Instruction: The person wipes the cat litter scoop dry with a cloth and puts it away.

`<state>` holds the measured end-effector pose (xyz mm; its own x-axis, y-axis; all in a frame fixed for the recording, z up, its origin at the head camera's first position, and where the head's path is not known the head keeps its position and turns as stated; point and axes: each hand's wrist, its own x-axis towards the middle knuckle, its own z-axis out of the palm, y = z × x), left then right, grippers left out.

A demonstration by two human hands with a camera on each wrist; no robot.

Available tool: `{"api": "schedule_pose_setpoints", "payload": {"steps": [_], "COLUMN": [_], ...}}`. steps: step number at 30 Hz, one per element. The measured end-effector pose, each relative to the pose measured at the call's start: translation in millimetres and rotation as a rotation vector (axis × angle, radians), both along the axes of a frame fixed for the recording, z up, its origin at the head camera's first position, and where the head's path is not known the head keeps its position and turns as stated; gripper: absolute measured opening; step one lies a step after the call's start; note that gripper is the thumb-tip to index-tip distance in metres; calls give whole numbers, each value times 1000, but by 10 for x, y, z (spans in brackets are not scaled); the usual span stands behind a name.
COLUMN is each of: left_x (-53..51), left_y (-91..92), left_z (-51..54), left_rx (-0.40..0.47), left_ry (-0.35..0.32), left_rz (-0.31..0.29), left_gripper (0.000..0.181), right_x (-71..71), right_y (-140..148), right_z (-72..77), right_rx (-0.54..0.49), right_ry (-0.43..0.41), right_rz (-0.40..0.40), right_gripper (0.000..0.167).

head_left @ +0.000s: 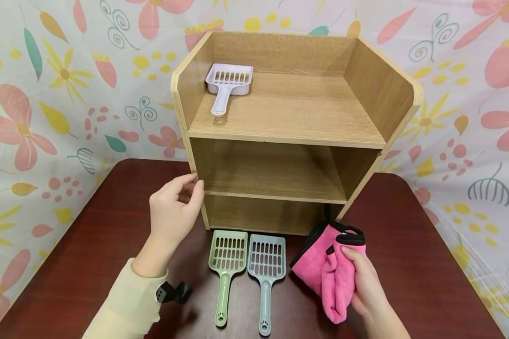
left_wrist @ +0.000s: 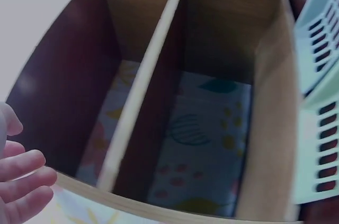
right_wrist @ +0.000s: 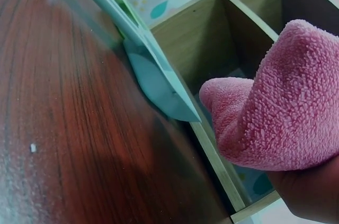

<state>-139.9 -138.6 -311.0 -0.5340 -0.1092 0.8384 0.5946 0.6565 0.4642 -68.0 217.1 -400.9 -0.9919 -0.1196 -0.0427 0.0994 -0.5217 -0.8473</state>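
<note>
Curving its fingers loosely, the left hand was empty beside the grained wooden shelf; contact I couldn't tell. A slotted lilac scoop sat on top, a green scoop and blue scoop below. The right hand gripped a fuzzy, black-edged pink cloth by the shelf's lower right.

Item count by kind
Scoops with slotted heads, total three: one lavender scoop, one green scoop, one blue-grey scoop. Shelf unit, quantity one, comprising one top tier and two compartments beneath it. Pink cloth, quantity one. Table, quantity one. Hands, total two: one left hand, one right hand. Sleeves visible, total one. Black devices at the left wrist, total one.
</note>
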Motion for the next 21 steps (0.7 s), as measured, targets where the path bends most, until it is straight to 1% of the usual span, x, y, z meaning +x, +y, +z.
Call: {"api": "schedule_pose_setpoints", "payload": {"steps": [3,6,8,11,16,18,21], "left_x": [14,39,60,102,167,189,215], "left_y": [-10,-20,-28,-42,-75,-87,-107], "left_z": [-123,-231,-309,-435,-621,-678,-751], "left_rx": [11,27,43,63,76,70,68], "left_ry": [-62,-166,-259,-421,-677,-764,-870], "left_rz": [8,11,8,-5,-63,-85,-111], "left_gripper": [13,14,16,18,24,27,31], "right_x": [-10,-27,-41,-72,-126,-143,-164], "right_y": [-4,-12,-17,-32,-71,-81,-93], "right_z": [1,2,3,8,30,36,40], "right_rx": [11,25,32,59,111,126,125], "right_ry": [2,4,3,-5,-28,-25,2], "right_rz": [-7,-21,-26,-41,-69,-74,-67], "right_gripper": [26,25,24,21,19,20,21]}}
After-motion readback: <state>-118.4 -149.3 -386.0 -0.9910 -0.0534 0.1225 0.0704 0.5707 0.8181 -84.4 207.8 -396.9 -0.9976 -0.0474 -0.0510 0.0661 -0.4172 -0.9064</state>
